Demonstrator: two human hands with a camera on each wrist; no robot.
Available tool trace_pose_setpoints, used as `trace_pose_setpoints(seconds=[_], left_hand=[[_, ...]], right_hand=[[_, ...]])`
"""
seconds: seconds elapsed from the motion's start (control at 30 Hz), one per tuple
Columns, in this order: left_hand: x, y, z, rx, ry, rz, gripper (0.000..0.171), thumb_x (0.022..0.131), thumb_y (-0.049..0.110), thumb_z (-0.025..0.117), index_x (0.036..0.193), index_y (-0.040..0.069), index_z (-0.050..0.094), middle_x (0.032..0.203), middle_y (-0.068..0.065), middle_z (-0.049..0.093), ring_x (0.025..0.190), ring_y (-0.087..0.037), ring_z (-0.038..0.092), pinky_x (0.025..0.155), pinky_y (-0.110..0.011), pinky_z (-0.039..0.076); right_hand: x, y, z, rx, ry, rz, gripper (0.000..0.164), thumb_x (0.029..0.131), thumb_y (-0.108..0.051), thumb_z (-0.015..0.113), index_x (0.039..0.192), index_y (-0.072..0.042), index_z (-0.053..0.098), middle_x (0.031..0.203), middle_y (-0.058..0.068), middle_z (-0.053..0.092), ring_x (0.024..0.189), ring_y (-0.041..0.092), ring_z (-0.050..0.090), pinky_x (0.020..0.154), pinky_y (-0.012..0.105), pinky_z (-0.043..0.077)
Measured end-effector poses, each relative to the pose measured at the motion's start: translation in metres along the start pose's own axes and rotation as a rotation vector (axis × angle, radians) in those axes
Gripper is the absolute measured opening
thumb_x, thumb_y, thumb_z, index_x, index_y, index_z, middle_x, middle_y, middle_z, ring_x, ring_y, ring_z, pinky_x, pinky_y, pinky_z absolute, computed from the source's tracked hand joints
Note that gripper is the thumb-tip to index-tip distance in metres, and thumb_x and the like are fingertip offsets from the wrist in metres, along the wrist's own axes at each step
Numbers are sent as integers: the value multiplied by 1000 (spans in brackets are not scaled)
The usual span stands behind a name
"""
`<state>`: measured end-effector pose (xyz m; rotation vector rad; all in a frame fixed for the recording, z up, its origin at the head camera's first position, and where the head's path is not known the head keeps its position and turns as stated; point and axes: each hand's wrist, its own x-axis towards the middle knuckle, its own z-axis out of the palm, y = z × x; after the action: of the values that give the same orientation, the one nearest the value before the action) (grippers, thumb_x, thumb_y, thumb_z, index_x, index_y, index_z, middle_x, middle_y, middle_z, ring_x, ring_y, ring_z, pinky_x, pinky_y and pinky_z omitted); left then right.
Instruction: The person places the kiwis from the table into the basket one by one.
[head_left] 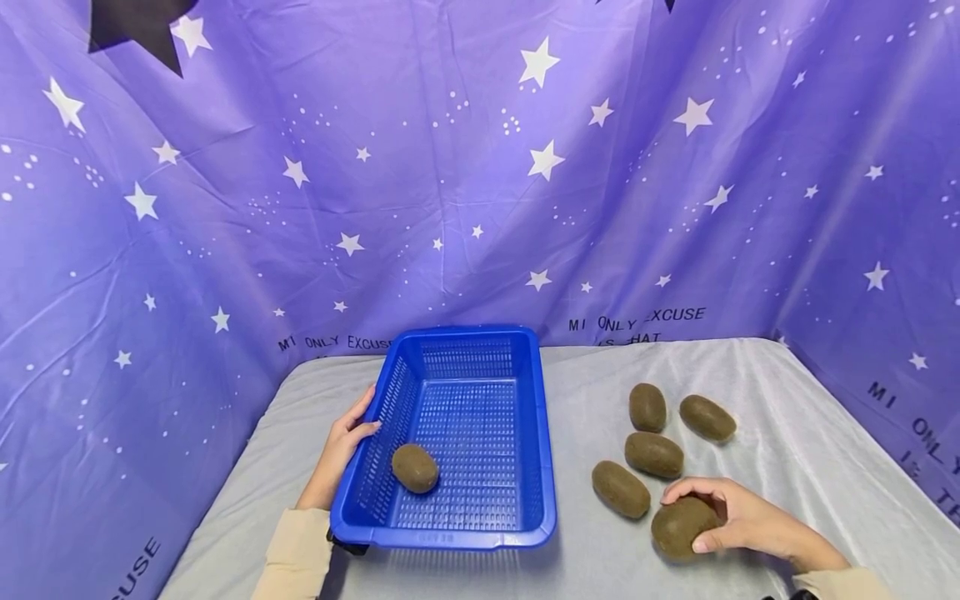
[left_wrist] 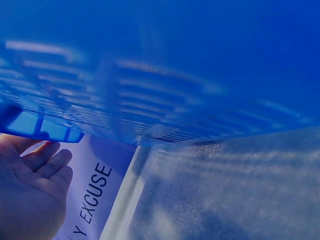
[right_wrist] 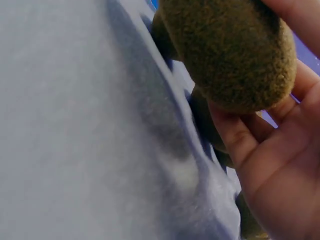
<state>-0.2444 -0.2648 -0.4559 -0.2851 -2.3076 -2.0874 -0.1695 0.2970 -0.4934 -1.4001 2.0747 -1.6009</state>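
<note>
My left hand (head_left: 347,442) grips the left rim of a blue plastic basket (head_left: 547,467), thumb over the edge; in the left wrist view its fingers (left_wrist: 47,162) curl beneath the rim. One fuzzy brown kiwifruit (head_left: 415,468) lies inside, near the basket's left wall. At the front right, my right hand (head_left: 738,518) pinches another kiwifruit (head_left: 681,530) between thumb and fingers. The right wrist view shows this held kiwifruit (right_wrist: 230,55) close up, raised off the cloth. Several more kiwifruit (head_left: 654,455) lie just beyond the right hand.
Grey cloth (head_left: 577,392) covers the table, with folds around the fruit on the right. A purple star-printed curtain (head_left: 450,167) hangs behind the table and along both sides. The basket stands left of the loose fruit.
</note>
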Motion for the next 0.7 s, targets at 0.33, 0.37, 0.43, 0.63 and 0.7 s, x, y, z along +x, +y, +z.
trace_pose_setpoints(seconds=[0.33, 0.37, 0.43, 0.63, 0.7], left_hand=[[0, 0, -1, -10, 2, 1, 61, 91, 1, 50, 148, 3, 27, 155, -12, 19, 139, -29, 20, 93, -8, 35], [0, 0, -1, -15, 1, -2, 61, 91, 1, 50, 148, 4, 27, 155, -11, 19, 139, -29, 20, 93, -8, 35], [0, 1, -1, -20, 2, -5, 61, 91, 1, 50, 148, 4, 27, 155, -11, 20, 140, -28, 20, 93, -8, 35], [0, 1, -2, -4, 2, 0, 61, 91, 2, 50, 148, 4, 27, 155, -11, 19, 140, -28, 19, 94, -7, 33], [0, 0, -1, -5, 1, -2, 61, 91, 2, 50, 148, 4, 27, 156, -12, 18, 140, -28, 19, 93, -7, 33]], right_hand=[[15, -10, -2, -42, 36, -28, 57, 66, 14, 68, 120, 2, 54, 116, 11, 60, 105, 12, 56, 88, 17, 41], [17, -12, -3, -46, 40, -30, 57, 66, 14, 68, 120, 2, 54, 116, 11, 60, 104, 13, 57, 88, 17, 42], [22, -15, -3, -48, 49, -29, 56, 67, 13, 68, 120, 1, 54, 116, 11, 60, 104, 13, 57, 87, 18, 43], [34, -24, 0, -13, 75, 11, 53, 70, 15, 65, 120, 2, 54, 117, 11, 59, 101, 12, 58, 82, 21, 48], [37, -27, 1, -5, 91, 51, 51, 71, 14, 65, 119, 1, 55, 117, 8, 60, 100, 11, 59, 79, 22, 49]])
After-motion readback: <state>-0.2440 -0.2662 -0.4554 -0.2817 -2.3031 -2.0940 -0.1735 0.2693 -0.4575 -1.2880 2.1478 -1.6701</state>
